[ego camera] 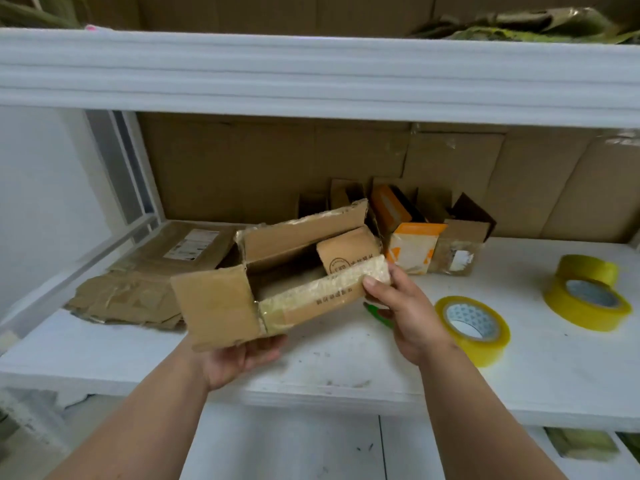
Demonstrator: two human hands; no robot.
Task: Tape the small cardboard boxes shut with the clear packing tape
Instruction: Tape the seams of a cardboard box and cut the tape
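The left hand [239, 358] grips the open cardboard box [277, 271] from beneath, while the right hand [403, 308] pinches its taped front flap. The box is held above the white bench [346, 368]. Three yellowish tape rolls [472, 329] lie to its right, flattened cardboard [138, 292] to its left.

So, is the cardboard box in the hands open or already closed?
Open. The cardboard box has its flaps spread apart, and its dark inside shows. The left hand holds it from below, and the right hand pinches one flap.
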